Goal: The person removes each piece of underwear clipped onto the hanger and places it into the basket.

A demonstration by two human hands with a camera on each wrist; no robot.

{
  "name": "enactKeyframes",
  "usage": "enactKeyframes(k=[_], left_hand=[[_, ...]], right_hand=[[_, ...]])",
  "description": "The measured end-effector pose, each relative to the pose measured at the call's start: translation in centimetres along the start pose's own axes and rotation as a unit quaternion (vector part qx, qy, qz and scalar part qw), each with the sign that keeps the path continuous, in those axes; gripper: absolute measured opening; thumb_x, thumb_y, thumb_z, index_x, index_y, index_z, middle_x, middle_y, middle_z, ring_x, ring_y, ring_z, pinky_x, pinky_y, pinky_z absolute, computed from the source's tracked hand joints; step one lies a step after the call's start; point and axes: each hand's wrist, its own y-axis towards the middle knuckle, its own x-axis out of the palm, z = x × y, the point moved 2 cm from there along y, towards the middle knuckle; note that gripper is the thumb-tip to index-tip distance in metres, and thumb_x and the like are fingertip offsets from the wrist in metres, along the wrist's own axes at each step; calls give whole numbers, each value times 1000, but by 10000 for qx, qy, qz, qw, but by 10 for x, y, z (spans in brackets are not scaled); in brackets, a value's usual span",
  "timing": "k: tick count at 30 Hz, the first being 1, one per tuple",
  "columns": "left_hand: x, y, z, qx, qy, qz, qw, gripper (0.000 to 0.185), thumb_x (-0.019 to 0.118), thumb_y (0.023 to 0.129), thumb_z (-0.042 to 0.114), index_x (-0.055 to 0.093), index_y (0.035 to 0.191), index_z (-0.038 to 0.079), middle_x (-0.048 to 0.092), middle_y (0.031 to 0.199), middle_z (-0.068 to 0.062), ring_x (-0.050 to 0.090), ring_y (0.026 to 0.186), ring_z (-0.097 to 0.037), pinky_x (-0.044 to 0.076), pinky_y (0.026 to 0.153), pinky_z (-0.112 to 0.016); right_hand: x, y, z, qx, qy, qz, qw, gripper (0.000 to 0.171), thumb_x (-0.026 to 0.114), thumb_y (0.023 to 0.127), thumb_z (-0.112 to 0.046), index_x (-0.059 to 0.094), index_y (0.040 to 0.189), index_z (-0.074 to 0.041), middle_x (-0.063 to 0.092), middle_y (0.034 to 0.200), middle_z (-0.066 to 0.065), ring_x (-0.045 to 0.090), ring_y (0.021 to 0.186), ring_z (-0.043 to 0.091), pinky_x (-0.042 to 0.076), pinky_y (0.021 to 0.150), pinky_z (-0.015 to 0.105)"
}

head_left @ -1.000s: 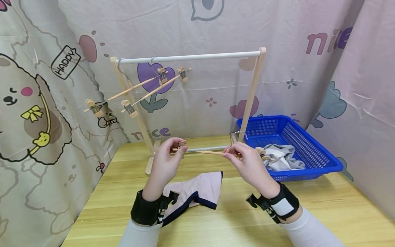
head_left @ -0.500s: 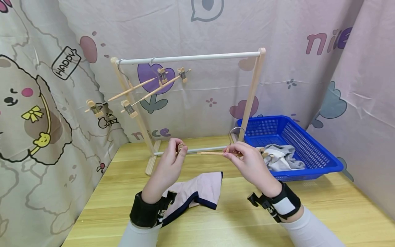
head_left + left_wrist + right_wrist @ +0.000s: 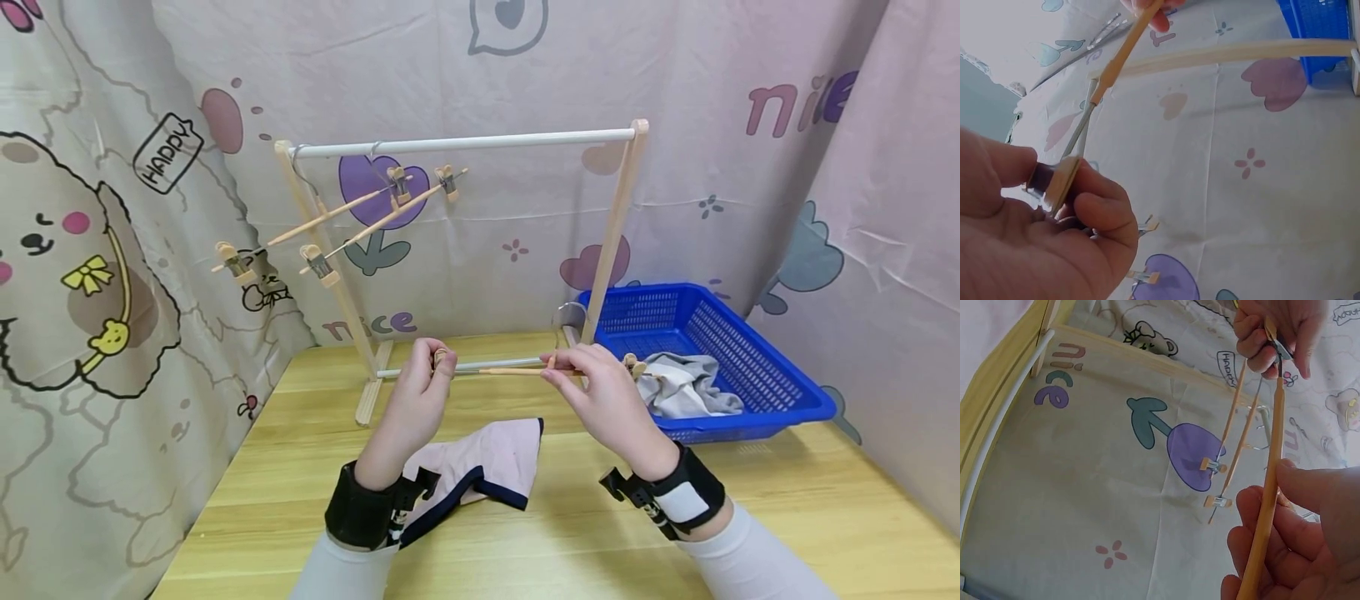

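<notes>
Both hands hold a wooden clip hanger (image 3: 513,372) level above the table in the head view. My left hand (image 3: 420,387) pinches the wooden clip (image 3: 1060,181) at the hanger's left end, thumb and curled fingers on it. Around the middle of the bar, my right hand (image 3: 603,392) grips the wood with thumb and fingers. The metal hook (image 3: 570,308) rises above that hand. Beyond it shows the right-end clip (image 3: 633,365). A pink garment (image 3: 502,454) with dark navy trim lies on the table below, partly behind the left wrist.
A drying rack (image 3: 487,142) stands behind the hands, with two clip hangers, one of them this hanger (image 3: 390,218), on its left side. To the right, a blue basket (image 3: 780,367) holds grey and white cloth (image 3: 686,387). Patterned curtains surround the wooden table (image 3: 270,492).
My left fingers have closed further around the clip, hiding more of it. The hanger's hook has swung more upright. My right hand stays nearly in place.
</notes>
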Motion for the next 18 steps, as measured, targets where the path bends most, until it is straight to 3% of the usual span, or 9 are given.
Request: enactKeyframes(k=[6,8,12,15,18], left_hand=[[-4,1,-4,-42,-357,280,9990,17,42,112,12,43,113,-4,39,78,-2,39,66,-15,34,63,-25],[-7,2,-6,-48,-484,441,9978,16,41,111,11,43,112,-5,38,81,-3,38,67,-14,34,65,-25],[-13,3,-8,-83,-562,774,9954,17,40,112,10,42,113,-6,41,87,-6,39,70,-16,34,66,-24],[-19,3,-7,-131,-581,1012,9931,18,39,112,10,42,114,-8,45,93,-9,43,77,-16,36,69,-23],[-24,2,-6,-195,-641,1220,9903,18,38,112,11,41,114,-7,45,96,-11,43,81,-17,36,71,-24]], right_hand=[[0,-2,-3,-467,-276,533,9971,24,77,94,-14,73,116,-5,72,103,8,61,101,28,46,88,45],[0,-4,-5,-791,-370,847,9926,30,79,91,-11,72,120,-3,71,107,11,62,105,32,45,96,50],[1,-8,-14,-1606,-411,1239,9783,28,77,92,-11,71,118,-1,70,108,15,62,104,35,46,97,50],[8,-11,-22,-2126,-353,1128,9700,25,67,101,-24,72,114,-3,70,106,12,64,99,31,48,87,45],[21,-16,-28,-2182,-318,707,9728,33,60,105,-36,71,116,-8,69,108,7,65,99,26,50,86,43]])
